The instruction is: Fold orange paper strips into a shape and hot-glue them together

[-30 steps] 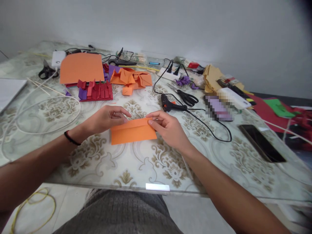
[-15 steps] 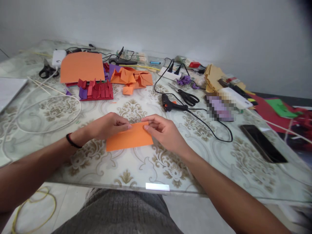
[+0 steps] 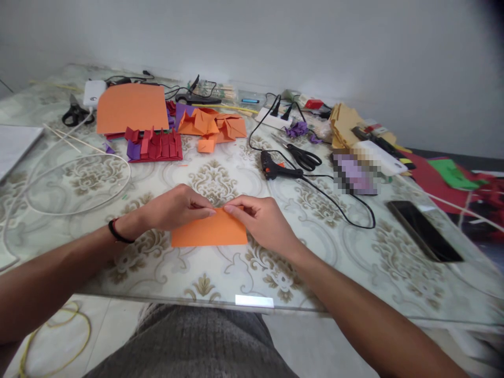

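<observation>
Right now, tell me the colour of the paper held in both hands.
The paper is plain bright orange; it shows best in the head view.

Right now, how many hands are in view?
2: the left hand and the right hand, thumb tips close together at the far edge of the orange paper. No others show.

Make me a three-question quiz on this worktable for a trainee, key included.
1. What do the bare left hand and bare right hand both hold?
A. a green paper sheet
B. a rectangular orange paper piece
C. a coiled yellow cord

2. True or false: the black plastic glue gun lies on the floral-patterned tabletop, out of both hands.

3. Fill in: from the wearer's viewpoint, the rectangular dark-screened phone lies to the ____ of the glue gun.

Key: 1. B; 2. true; 3. right.
</observation>
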### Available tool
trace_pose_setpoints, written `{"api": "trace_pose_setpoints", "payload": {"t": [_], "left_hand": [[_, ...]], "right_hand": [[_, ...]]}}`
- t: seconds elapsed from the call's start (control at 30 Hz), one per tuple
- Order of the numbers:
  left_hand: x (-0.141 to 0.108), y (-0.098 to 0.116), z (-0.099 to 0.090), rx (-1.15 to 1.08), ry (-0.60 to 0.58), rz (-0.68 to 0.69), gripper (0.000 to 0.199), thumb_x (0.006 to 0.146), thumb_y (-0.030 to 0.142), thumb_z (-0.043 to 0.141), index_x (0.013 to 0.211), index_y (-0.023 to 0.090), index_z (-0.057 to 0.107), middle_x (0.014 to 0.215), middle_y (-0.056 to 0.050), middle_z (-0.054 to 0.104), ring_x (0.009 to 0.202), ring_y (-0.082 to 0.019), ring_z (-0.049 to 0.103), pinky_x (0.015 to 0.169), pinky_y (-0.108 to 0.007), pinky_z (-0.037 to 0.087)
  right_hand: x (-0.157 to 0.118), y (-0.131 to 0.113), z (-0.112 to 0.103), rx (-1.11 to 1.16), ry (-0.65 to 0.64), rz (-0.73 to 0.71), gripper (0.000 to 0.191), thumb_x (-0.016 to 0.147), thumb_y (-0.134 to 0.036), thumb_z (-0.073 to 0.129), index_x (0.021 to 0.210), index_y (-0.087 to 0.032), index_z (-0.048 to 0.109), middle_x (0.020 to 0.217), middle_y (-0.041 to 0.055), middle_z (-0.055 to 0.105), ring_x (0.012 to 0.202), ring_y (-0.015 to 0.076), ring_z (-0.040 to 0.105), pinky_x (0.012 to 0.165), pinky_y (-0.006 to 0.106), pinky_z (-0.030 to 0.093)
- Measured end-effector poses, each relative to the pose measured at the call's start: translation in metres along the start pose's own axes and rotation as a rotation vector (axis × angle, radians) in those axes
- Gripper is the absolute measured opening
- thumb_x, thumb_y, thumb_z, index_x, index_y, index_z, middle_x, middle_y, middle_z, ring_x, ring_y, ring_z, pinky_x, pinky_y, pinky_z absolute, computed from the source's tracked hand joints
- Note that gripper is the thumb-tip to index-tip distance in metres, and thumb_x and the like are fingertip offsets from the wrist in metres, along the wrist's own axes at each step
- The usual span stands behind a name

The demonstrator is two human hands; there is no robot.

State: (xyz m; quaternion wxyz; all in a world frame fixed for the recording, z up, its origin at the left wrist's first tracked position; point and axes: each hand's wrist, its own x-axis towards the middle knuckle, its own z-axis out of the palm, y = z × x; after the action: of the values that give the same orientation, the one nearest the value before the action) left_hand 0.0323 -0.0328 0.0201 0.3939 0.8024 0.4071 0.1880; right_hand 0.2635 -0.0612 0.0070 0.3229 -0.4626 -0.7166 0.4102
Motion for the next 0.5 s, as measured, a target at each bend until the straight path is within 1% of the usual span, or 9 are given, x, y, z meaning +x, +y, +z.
{"api": "trace_pose_setpoints", "payload": {"t": [0.07, 0.1, 0.3, 0.43, 0.5], "left_hand": [[0.001, 0.0, -0.0007, 0.052, -0.082, -0.003, 0.033, 0.09, 0.037, 0.057, 0.08, 0.017, 0.08, 0.057, 0.003, 0.052, 0.056, -0.01, 0.041, 0.049, -0.02, 0.028], [0.0014, 0.0, -0.0011, 0.065, -0.102, -0.009, 0.034, 0.091, 0.037, 0.056, 0.082, 0.016, 0.08, 0.058, 0.003, 0.052, 0.057, -0.01, 0.041, 0.049, -0.02, 0.029], [0.0017, -0.0015, -0.001, 0.023, -0.122, -0.059, 0.035, 0.091, 0.041, 0.057, 0.085, 0.015, 0.081, 0.061, 0.002, 0.055, 0.057, -0.011, 0.043, 0.05, -0.02, 0.03], [0.0019, -0.0035, 0.0009, 0.001, -0.119, -0.063, 0.038, 0.092, 0.045, 0.058, 0.084, 0.015, 0.08, 0.063, 0.002, 0.061, 0.059, -0.011, 0.047, 0.052, -0.021, 0.031], [0.0026, -0.0056, 0.0006, -0.028, -0.126, -0.079, 0.035, 0.091, 0.044, 0.06, 0.086, 0.016, 0.08, 0.067, 0.001, 0.065, 0.061, -0.012, 0.052, 0.054, -0.021, 0.034]], "right_hand": [[-0.0002, -0.0009, 0.0, -0.001, 0.017, -0.008, 0.019, 0.094, -0.033, 0.065, 0.089, -0.021, 0.079, 0.082, 0.0024, 0.078, 0.07, 0.0167, 0.064, 0.063, 0.029, 0.045], [-0.0002, -0.0013, 0.0, -0.004, 0.022, -0.01, 0.019, 0.093, -0.032, 0.065, 0.089, -0.021, 0.08, 0.083, 0.0024, 0.078, 0.07, 0.0168, 0.064, 0.063, 0.029, 0.045], [-0.0002, 0.0002, -0.0013, -0.012, 0.021, -0.018, 0.017, 0.092, -0.031, 0.067, 0.089, -0.021, 0.081, 0.085, 0.0031, 0.08, 0.07, 0.0174, 0.067, 0.064, 0.029, 0.047], [-0.0004, 0.0016, -0.0042, -0.038, 0.015, -0.019, 0.018, 0.092, -0.032, 0.067, 0.089, -0.022, 0.082, 0.085, 0.0034, 0.081, 0.068, 0.0174, 0.067, 0.063, 0.029, 0.047], [0.0001, 0.0029, -0.0059, -0.044, 0.017, -0.015, 0.018, 0.092, -0.032, 0.067, 0.089, -0.021, 0.081, 0.083, 0.0031, 0.08, 0.067, 0.0167, 0.066, 0.062, 0.029, 0.046]]}}
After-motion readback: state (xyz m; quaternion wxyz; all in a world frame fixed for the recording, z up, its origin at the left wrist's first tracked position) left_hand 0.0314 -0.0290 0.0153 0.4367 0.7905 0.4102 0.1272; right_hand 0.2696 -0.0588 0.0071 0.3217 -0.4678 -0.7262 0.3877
